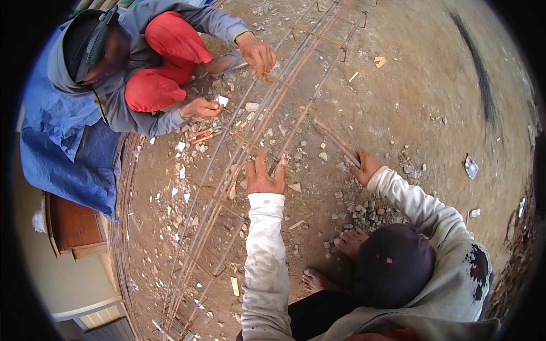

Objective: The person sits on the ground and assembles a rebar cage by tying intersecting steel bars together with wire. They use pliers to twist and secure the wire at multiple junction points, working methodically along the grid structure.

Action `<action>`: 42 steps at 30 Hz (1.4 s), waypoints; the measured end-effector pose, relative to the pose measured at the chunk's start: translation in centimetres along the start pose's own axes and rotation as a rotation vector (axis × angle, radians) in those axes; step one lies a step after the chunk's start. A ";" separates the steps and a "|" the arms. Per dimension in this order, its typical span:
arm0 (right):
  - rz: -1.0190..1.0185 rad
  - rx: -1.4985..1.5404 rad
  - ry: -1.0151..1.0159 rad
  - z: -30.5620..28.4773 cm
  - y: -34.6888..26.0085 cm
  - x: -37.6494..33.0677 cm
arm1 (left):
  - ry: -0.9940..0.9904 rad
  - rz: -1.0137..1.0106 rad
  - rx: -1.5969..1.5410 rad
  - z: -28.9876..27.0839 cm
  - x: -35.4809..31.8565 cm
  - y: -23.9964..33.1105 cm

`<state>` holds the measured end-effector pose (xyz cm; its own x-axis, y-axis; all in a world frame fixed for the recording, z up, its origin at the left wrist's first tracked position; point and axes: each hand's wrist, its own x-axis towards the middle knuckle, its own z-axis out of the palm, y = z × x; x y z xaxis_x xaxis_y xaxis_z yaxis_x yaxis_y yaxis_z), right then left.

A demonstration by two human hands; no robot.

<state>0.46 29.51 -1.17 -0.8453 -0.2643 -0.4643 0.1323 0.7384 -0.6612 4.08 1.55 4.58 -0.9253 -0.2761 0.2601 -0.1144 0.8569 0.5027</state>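
A long rebar cage, rusty and grey bars joined by thin crossing stirrups, runs diagonally over the ground in front of me. My left hand is closed around the cage's near long bar, its thumb and fingers on either side of the metal. To the right of the cage, my right hand grips the near end of a long narrow tool. Its far part is brown, with an orange mark close to my fingers. That tip points toward the cage, apart from it; its exact kind is unclear.
Across the cage squats another person in red trousers, one hand at the bars, the other holding a small white piece. Orange-handled tools lie near them. Stone rubble is scattered by my bare feet. A blue tarp hangs at left.
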 end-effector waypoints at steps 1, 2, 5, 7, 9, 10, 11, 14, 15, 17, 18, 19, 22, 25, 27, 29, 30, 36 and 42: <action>-0.030 -0.066 0.010 -0.4 -0.7 0.8 | -0.107 0.001 -0.059 0.3 -0.2 -0.5; -0.087 -0.108 0.045 -0.7 -1.6 1.2 | -0.157 -0.009 -0.058 0.7 -0.4 -1.1; -0.236 -0.239 0.183 -1.6 -4.5 2.4 | -0.242 -0.038 -0.123 0.8 -0.1 -2.1; -0.286 -0.326 0.312 -1.1 -4.3 4.1 | -0.230 -0.028 -0.170 0.6 0.3 -1.8; -0.241 -0.293 0.383 -2.0 -3.7 6.0 | -0.224 -0.028 -0.198 0.8 0.5 -1.7; -0.220 -0.276 0.418 -2.2 -3.5 6.5 | -0.225 -0.033 -0.203 0.9 0.5 -1.7; -0.209 -0.291 0.427 -1.7 -3.3 6.6 | -0.225 -0.038 -0.208 1.0 0.6 -1.7; -0.236 -0.323 0.417 0.2 -3.2 6.3 | -0.235 -0.041 -0.227 1.1 0.5 -1.7; -0.290 -0.328 0.401 0.4 -3.1 6.1 | -0.220 -0.027 -0.243 1.1 0.4 -2.0; -0.353 -0.319 0.440 0.3 -2.8 6.7 | -0.189 0.001 -0.276 1.2 0.2 -2.7; -0.353 -0.314 0.496 -0.5 -2.2 7.6 | -0.197 -0.005 -0.257 1.3 0.3 -2.3; -0.353 -0.309 0.552 -0.7 -1.6 8.1 | -0.206 -0.011 -0.238 1.2 0.3 -1.9; -0.360 -0.357 0.618 0.7 -0.9 8.7 | -0.173 0.018 -0.240 1.5 0.3 -2.1; -0.485 -0.375 0.577 1.8 -0.3 8.7 | -0.137 0.026 -0.270 1.6 0.3 -2.5; -0.434 -0.296 0.658 1.3 -0.3 9.7 | -0.152 0.006 -0.267 1.5 0.3 -2.4; -0.370 -0.289 0.648 1.4 0.0 9.7 | -0.196 -0.025 -0.242 1.5 0.3 -2.0; -0.341 -0.320 0.602 1.7 -0.3 9.2 | -0.191 -0.023 -0.251 1.5 0.3 -2.1; -0.335 -0.293 0.607 1.1 -0.2 9.2 | -0.197 -0.062 -0.281 1.4 0.4 -1.8; -0.319 -0.327 0.536 -0.2 -0.8 8.5 | -0.197 -0.057 -0.240 1.6 0.3 -2.1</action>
<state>-6.90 26.84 -4.48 -0.9665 -0.2193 0.1333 -0.2564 0.8467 -0.4663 3.44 0.33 2.26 -0.9748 -0.2108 0.0725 -0.1014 0.7088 0.6981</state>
